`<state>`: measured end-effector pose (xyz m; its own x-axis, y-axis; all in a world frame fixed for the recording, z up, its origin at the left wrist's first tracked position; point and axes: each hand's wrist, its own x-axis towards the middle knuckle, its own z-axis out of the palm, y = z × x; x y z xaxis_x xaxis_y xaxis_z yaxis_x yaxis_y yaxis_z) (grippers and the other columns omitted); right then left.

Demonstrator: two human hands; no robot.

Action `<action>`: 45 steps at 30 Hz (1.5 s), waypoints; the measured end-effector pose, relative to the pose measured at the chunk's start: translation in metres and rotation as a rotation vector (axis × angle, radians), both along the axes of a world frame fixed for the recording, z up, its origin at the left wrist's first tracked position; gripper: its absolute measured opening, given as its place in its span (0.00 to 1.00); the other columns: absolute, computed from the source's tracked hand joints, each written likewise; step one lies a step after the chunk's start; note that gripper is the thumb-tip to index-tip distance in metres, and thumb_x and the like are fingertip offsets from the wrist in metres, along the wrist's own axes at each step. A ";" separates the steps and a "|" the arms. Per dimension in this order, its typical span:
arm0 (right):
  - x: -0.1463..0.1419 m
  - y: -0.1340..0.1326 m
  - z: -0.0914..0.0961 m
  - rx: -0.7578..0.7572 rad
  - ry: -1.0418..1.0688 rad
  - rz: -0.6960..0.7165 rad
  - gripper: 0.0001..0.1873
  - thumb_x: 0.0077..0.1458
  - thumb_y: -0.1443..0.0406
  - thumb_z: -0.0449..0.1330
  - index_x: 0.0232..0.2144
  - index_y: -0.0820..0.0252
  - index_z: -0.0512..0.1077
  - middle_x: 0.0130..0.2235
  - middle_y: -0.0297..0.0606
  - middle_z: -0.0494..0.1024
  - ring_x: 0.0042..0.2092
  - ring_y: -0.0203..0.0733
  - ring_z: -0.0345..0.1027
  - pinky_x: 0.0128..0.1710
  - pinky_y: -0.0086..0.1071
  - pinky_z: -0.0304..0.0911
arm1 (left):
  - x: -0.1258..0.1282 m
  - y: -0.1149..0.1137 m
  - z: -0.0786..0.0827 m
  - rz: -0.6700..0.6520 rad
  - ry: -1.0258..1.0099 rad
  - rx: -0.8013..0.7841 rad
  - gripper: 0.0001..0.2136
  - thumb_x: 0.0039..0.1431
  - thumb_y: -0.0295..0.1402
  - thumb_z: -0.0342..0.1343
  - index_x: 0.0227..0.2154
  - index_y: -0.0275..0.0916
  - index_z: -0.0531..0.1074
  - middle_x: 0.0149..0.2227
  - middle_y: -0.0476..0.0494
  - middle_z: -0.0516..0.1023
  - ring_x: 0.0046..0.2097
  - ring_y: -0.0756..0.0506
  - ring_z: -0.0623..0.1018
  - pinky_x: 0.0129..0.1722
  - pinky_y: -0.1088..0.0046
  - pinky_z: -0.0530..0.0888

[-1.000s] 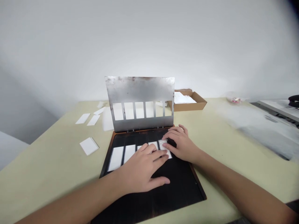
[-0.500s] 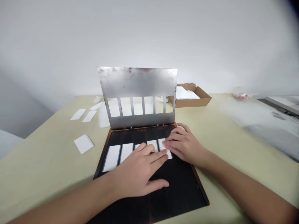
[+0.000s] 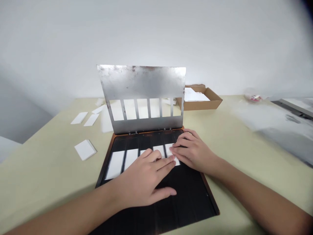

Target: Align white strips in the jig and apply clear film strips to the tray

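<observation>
Head view: both hands lie palm-down and open on the black hinged board (image 3: 156, 202), fingers extended, with no visible grip on anything. The left hand (image 3: 143, 178) rests across the middle of the board, its fingertips (image 3: 168, 162) on the white cards (image 3: 114, 165) set in a row in the board's slots. The right hand (image 3: 195, 152) comes in from the board's right side, its fingertips (image 3: 172, 150) on the rightmost card, just beside the left fingertips. Five cards show; the middle one is partly hidden under the left hand, and the hands cover parts of the two to its right. Whether any card is pinched cannot be made out.

Along the far edge of the board, a scuffed steel stencil plate (image 3: 141, 88) stands upright on its hinges, with six rectangular windows. Left of the board, loose white cards (image 3: 85, 149) lie on the pale yellow bench (image 3: 44, 176). Beyond the board to the right sits an open cardboard box (image 3: 210, 101) holding white sheets. Further right, a small clear bag (image 3: 253, 98) and a translucent plastic sheet (image 3: 276, 127) are too blurred to make out in detail. A plain white wall (image 3: 156, 32) rises behind the bench.
</observation>
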<state>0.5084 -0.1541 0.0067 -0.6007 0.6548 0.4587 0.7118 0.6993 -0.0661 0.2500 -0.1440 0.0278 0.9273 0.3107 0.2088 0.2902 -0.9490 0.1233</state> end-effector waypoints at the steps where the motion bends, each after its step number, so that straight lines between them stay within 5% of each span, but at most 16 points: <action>1: 0.000 0.000 0.000 -0.006 0.000 0.000 0.12 0.70 0.65 0.57 0.44 0.51 0.82 0.42 0.35 0.84 0.49 0.48 0.67 0.65 0.54 0.54 | 0.000 0.000 0.000 0.000 -0.005 -0.002 0.30 0.71 0.54 0.51 0.64 0.35 0.68 0.65 0.41 0.73 0.48 0.38 0.71 0.48 0.56 0.64; 10: -0.002 0.000 0.000 -0.071 0.060 -0.012 0.11 0.69 0.64 0.58 0.44 0.52 0.82 0.41 0.38 0.84 0.49 0.48 0.69 0.64 0.54 0.56 | 0.001 0.000 0.002 0.023 -0.033 0.002 0.28 0.69 0.54 0.55 0.61 0.38 0.72 0.57 0.33 0.75 0.54 0.33 0.72 0.51 0.52 0.70; 14: -0.002 -0.005 0.011 -0.189 0.154 0.044 0.12 0.68 0.63 0.58 0.36 0.51 0.82 0.34 0.34 0.83 0.47 0.47 0.70 0.66 0.53 0.54 | 0.002 0.001 0.002 0.034 -0.098 0.016 0.25 0.67 0.51 0.59 0.60 0.40 0.74 0.68 0.27 0.61 0.68 0.25 0.63 0.62 0.42 0.66; 17: 0.005 -0.008 0.020 -0.312 0.402 0.089 0.21 0.71 0.62 0.53 0.26 0.51 0.79 0.27 0.33 0.80 0.46 0.46 0.71 0.65 0.51 0.55 | 0.002 0.004 0.000 0.015 -0.080 -0.014 0.23 0.69 0.49 0.58 0.58 0.40 0.74 0.74 0.28 0.51 0.73 0.25 0.57 0.68 0.39 0.59; 21: 0.014 -0.004 0.019 -0.268 0.661 -0.035 0.28 0.75 0.61 0.44 0.33 0.52 0.81 0.35 0.36 0.84 0.50 0.48 0.69 0.60 0.50 0.61 | 0.003 0.007 -0.002 -0.043 -0.042 -0.052 0.23 0.72 0.48 0.53 0.60 0.38 0.72 0.67 0.31 0.69 0.68 0.34 0.69 0.70 0.46 0.58; 24: 0.013 0.001 0.011 -0.267 0.532 -0.053 0.26 0.75 0.60 0.45 0.38 0.51 0.83 0.39 0.37 0.85 0.55 0.49 0.68 0.63 0.52 0.58 | 0.004 0.006 -0.001 -0.046 -0.062 -0.053 0.21 0.71 0.46 0.55 0.58 0.37 0.72 0.60 0.35 0.76 0.61 0.37 0.75 0.65 0.53 0.65; 28: 0.001 0.001 0.007 -0.263 0.320 0.006 0.24 0.74 0.61 0.49 0.31 0.51 0.82 0.32 0.33 0.84 0.51 0.44 0.72 0.69 0.52 0.50 | 0.004 0.002 0.002 -0.023 -0.061 -0.010 0.18 0.68 0.44 0.59 0.54 0.38 0.74 0.51 0.37 0.77 0.52 0.38 0.77 0.57 0.58 0.71; 31: -0.007 -0.001 0.011 -0.237 0.261 -0.009 0.26 0.74 0.61 0.49 0.26 0.53 0.79 0.28 0.34 0.81 0.46 0.42 0.74 0.69 0.50 0.51 | 0.005 0.001 0.005 -0.009 -0.067 0.067 0.19 0.68 0.42 0.58 0.57 0.41 0.72 0.54 0.36 0.75 0.56 0.37 0.75 0.57 0.56 0.71; 33: -0.012 -0.001 0.014 -0.221 0.217 -0.054 0.24 0.74 0.60 0.48 0.32 0.55 0.81 0.35 0.37 0.84 0.48 0.44 0.74 0.67 0.49 0.53 | 0.001 0.003 0.009 0.027 -0.074 0.113 0.20 0.69 0.41 0.57 0.61 0.44 0.70 0.59 0.35 0.73 0.60 0.35 0.73 0.60 0.53 0.70; 35: -0.016 -0.003 0.014 -0.224 0.163 -0.104 0.22 0.74 0.56 0.48 0.49 0.58 0.80 0.51 0.45 0.83 0.57 0.48 0.72 0.66 0.51 0.56 | -0.012 0.007 0.013 0.119 -0.079 0.152 0.22 0.71 0.41 0.54 0.65 0.45 0.66 0.65 0.34 0.69 0.64 0.33 0.70 0.63 0.49 0.67; 38: -0.023 -0.018 0.011 -0.269 0.068 -0.136 0.33 0.73 0.48 0.48 0.68 0.63 0.65 0.68 0.53 0.68 0.69 0.57 0.60 0.67 0.56 0.55 | -0.050 0.012 0.013 0.339 -0.083 0.198 0.27 0.73 0.47 0.50 0.68 0.38 0.61 0.68 0.27 0.65 0.68 0.29 0.67 0.63 0.44 0.66; 41: -0.030 -0.051 0.004 -0.310 -0.007 -0.135 0.41 0.71 0.43 0.47 0.72 0.66 0.57 0.72 0.56 0.59 0.73 0.61 0.52 0.70 0.63 0.48 | -0.098 0.001 0.002 0.474 -0.043 0.216 0.34 0.72 0.54 0.48 0.70 0.33 0.59 0.67 0.23 0.67 0.66 0.27 0.70 0.60 0.44 0.69; 45: -0.040 -0.111 -0.006 -0.308 -0.109 -0.199 0.44 0.70 0.41 0.46 0.75 0.62 0.47 0.74 0.52 0.50 0.75 0.58 0.45 0.72 0.63 0.42 | -0.141 -0.052 -0.019 0.484 0.027 0.232 0.36 0.71 0.55 0.49 0.74 0.42 0.50 0.70 0.35 0.65 0.68 0.32 0.70 0.62 0.52 0.69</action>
